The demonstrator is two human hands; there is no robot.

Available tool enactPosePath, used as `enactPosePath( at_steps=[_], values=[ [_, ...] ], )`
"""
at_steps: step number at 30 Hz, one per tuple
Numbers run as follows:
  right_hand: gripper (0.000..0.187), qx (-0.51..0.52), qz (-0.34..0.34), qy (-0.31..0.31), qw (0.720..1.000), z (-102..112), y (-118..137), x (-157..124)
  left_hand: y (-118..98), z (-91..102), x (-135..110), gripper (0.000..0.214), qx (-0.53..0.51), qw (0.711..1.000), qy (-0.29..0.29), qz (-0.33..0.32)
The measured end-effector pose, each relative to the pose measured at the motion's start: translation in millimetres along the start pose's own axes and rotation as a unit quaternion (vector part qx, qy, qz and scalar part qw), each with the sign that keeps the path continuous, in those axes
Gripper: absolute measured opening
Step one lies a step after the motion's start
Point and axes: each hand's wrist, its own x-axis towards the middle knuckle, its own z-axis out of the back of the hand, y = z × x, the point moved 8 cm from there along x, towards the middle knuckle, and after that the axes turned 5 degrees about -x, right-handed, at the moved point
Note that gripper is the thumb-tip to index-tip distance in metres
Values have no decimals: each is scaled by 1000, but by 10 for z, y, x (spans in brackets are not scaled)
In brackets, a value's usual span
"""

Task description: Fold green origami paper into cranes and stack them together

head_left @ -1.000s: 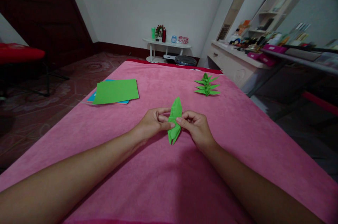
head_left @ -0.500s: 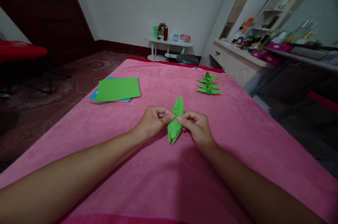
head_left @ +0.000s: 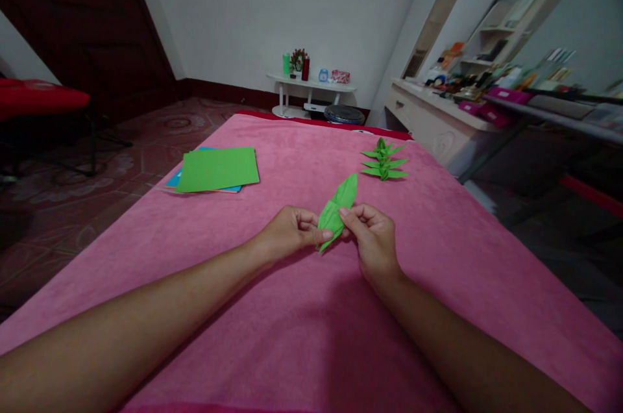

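A long, narrow folded piece of green paper is held just above the pink cloth, its far tip leaning to the right. My left hand pinches its near end from the left with closed fingers. My right hand pinches it from the right, thumb and forefinger pressed on the paper's middle. Both forearms rest over the cloth.
A stack of flat sheets, green on top of blue, lies at the left. Finished green folded pieces sit at the far right. A white dresser stands off the right edge, a small white table by the far wall.
The folded paper has tilted, its far tip swinging to the right. Both hands have shifted slightly right and lower on the paper, still pinching it.
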Motion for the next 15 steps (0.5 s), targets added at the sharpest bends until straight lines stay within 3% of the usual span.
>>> enactPosePath(
  at_steps=[8,12,15],
  values=[
    [24,67,28,16,997,-30,23,-16,28,16,17,29,-67,998,-3,2],
    [26,189,35,74,979,-114,145,-27,-10,-144,-69,31,-137,986,96,21],
    [25,197,-15,166,966,-256,171,-73,-30,-307,-162,34,-197,961,188,39]
  ],
)
